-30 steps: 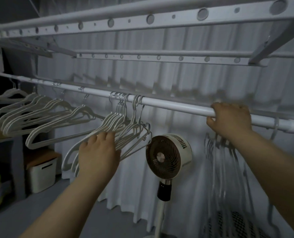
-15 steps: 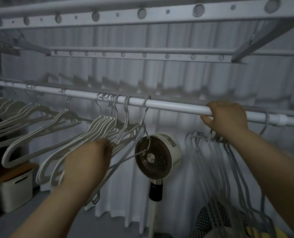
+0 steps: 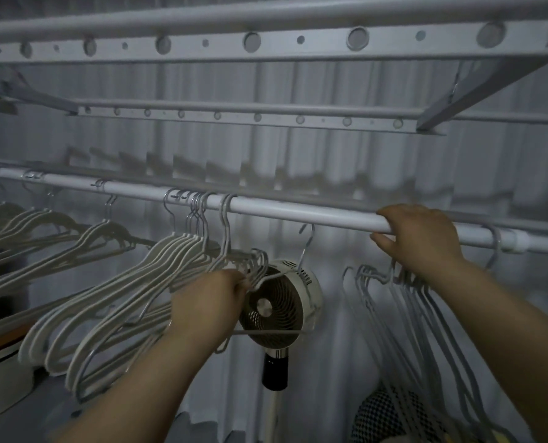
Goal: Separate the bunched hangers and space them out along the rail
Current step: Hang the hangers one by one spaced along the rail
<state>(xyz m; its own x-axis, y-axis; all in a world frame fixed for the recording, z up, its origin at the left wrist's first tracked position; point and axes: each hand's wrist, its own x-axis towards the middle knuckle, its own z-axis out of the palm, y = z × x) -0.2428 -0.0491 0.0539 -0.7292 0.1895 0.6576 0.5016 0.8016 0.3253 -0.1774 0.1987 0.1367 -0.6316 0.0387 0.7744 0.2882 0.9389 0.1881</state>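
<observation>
The rail (image 3: 298,213) runs left to right across the view, above both hands. The coming move turns on the bare stretch of it between the bunch (image 3: 183,251) and the right hand (image 3: 422,239).

The left hand (image 3: 211,302) is closed round the shoulder of one hanger (image 3: 274,276), held just right of the bunch and in front of the fan (image 3: 280,306). That hanger's hook (image 3: 308,231) stands just under the rail and apart from it, below the bare stretch. So the hanger looks to be off the rail, carried by the left hand alone. Its bottom bar lies roughly along the rail, while the bunch hangs across it, so it probably needs a turn as well as a lift before the hook goes over.

The right hand grips the rail, fingers curled over the top, well to the right of the hook. A second bunch (image 3: 403,314) dangles beneath it; whether from the rail or from that hand I cannot tell. The left hand is much the nearer to the gap.
</observation>
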